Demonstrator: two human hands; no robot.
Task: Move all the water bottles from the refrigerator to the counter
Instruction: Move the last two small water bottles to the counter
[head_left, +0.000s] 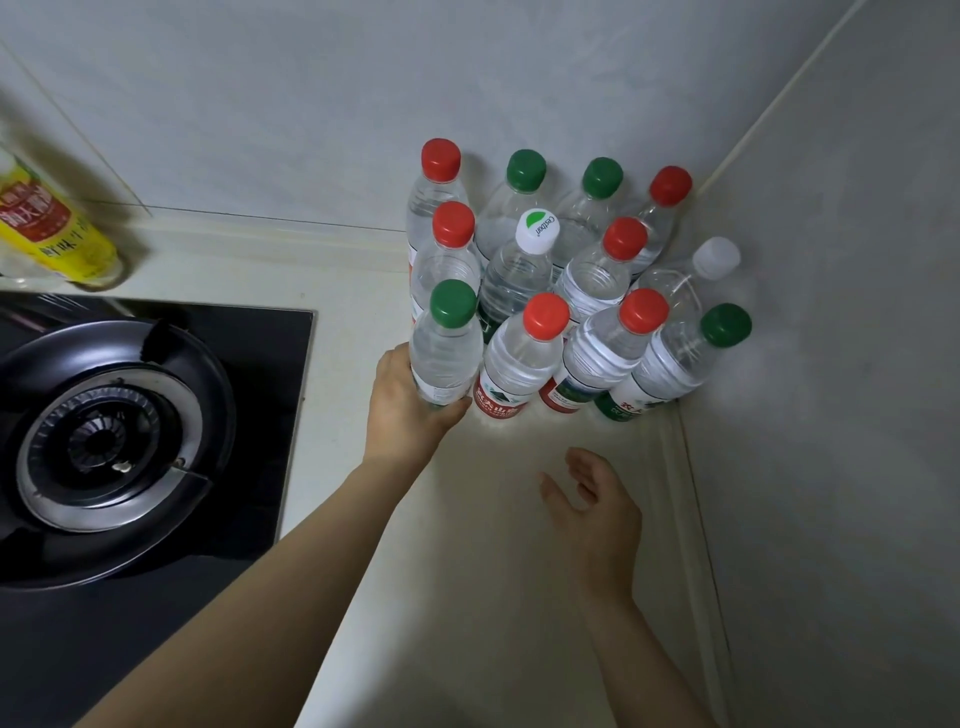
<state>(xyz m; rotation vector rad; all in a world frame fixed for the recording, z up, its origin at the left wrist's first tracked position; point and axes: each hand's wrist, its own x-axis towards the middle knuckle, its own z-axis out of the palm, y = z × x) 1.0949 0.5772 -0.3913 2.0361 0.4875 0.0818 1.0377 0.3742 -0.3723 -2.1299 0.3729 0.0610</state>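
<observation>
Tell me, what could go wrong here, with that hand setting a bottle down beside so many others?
The left hand grips a green-capped clear plastic water bottle hard against the red-capped clear plastic bottle. A nudge might topple the tightly packed cluster like skittles. That bottle also stands nearest the black gas burner, so a fall leftward could land it on the hob. The right hand is open and free to steady things.

The pale counter (498, 519) runs into a corner where two grey walls meet. Twelve water bottles (550, 291) stand upright in close rows in that far right corner, capped red, green and white. A black gas hob (130, 441) is set into the counter's left side, and a yellow-labelled bottle (52, 228) stands behind it at the back edge.
</observation>
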